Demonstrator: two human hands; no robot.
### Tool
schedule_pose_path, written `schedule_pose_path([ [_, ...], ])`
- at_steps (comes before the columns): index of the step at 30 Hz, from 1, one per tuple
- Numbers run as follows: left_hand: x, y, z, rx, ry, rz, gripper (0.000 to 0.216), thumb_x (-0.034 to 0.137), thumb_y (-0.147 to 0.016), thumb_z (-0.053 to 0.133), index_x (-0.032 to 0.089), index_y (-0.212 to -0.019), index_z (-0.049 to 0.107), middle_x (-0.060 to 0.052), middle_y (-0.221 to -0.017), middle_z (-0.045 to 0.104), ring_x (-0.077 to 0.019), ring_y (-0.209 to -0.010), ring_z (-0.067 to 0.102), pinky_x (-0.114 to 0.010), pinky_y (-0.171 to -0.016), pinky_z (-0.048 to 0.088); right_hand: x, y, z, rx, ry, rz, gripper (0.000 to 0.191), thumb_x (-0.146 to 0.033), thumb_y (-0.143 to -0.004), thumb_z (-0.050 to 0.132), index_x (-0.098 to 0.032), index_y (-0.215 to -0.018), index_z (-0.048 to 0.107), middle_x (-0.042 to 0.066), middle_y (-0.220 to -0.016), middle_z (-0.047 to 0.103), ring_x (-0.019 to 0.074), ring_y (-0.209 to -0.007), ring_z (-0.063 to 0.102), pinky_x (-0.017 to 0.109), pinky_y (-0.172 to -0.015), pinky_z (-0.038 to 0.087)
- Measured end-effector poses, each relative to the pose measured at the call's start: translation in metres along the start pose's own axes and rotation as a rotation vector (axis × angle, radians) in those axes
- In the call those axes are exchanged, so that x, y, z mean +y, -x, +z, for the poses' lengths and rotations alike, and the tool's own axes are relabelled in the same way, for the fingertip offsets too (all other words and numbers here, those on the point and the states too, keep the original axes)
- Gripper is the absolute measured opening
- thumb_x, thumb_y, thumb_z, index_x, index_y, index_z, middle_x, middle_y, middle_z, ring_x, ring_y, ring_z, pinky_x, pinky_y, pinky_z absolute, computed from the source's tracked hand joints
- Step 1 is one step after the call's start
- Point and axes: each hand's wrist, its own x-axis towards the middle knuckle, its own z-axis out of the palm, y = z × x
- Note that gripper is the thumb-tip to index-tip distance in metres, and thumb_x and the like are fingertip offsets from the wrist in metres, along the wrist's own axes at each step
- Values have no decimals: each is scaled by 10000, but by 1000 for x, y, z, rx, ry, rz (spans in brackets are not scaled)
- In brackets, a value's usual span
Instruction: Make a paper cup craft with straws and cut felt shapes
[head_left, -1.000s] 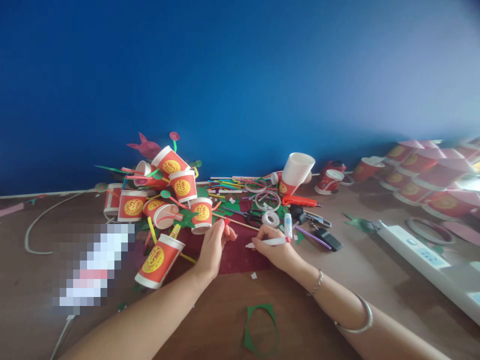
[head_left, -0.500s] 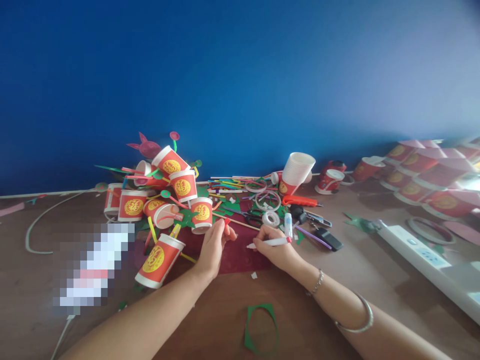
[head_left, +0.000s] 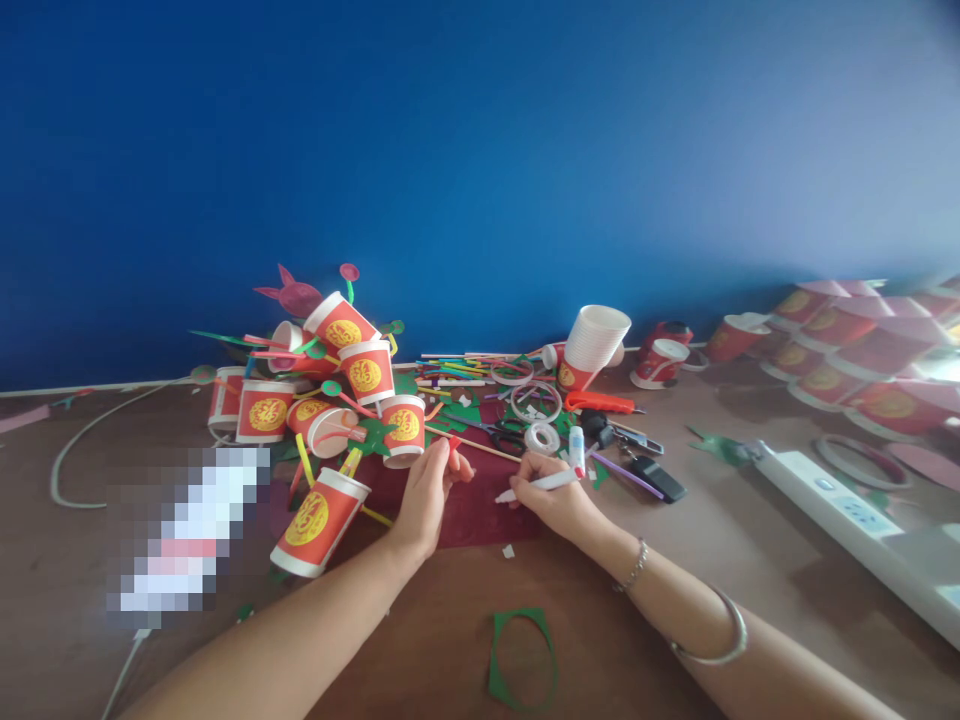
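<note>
A dark red sheet (head_left: 480, 512) lies flat on the brown table (head_left: 675, 560) in front of me. My right hand (head_left: 551, 495) grips a white pen (head_left: 536, 484) with its tip down on the sheet. My left hand (head_left: 427, 495) rests on the sheet's left part, fingers closed around a small red piece (head_left: 454, 443) at the fingertips. A white glue stick (head_left: 576, 450) stands just behind my right hand.
A pile of red paper cups with straws (head_left: 330, 390) sits left of my hands. Tape rolls (head_left: 540, 437), scissors, a red cutter (head_left: 600, 403), stacked white cups (head_left: 592, 340) and keys lie behind. A green paper ring (head_left: 523, 660) lies near me; a power strip (head_left: 840, 500) at right.
My right hand has shifted slightly, tilting the pen's back end up a little. My left hand has stayed put.
</note>
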Motion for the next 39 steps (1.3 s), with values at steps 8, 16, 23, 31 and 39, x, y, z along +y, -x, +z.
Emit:
schedule_pose_path([
  [8,2,1,1,9,-9,-7,344,449,-792,584,185,-584,507,8,-593,569,-138,-619,530,-315,-732,456,5,-1,2,35,52,9,203,-289,-743,566,-204,-582,476,-25,-541,598,113,-501,505,215,-460,344],
  [16,0,-1,0,-8,4,4,341,426,-814,566,181,-584,510,4,-594,570,-137,-623,526,-312,-732,452,3,0,0,-4,29,0,197,-215,-721,530,-201,-536,461,-12,-518,614,119,-494,516,212,-463,346],
  [23,2,1,1,3,-4,1,340,434,-802,577,183,-583,513,5,-588,567,-139,-623,520,-309,-724,447,1,0,0,32,33,-9,198,-273,-747,558,-204,-577,482,-10,-561,624,129,-523,542,233,-499,395],
  [31,0,0,0,-7,6,-1,340,419,-829,549,179,-591,507,8,-595,571,-135,-629,521,-308,-728,439,2,-1,0,-12,17,-2,207,-232,-728,537,-204,-540,455,-2,-534,638,128,-511,540,219,-478,364],
  [39,-2,-1,-2,-11,10,-3,337,418,-830,552,179,-596,514,8,-593,572,-135,-634,521,-300,-715,434,1,0,1,1,12,-2,222,-260,-733,563,-211,-545,456,-11,-517,614,128,-488,527,225,-456,348],
])
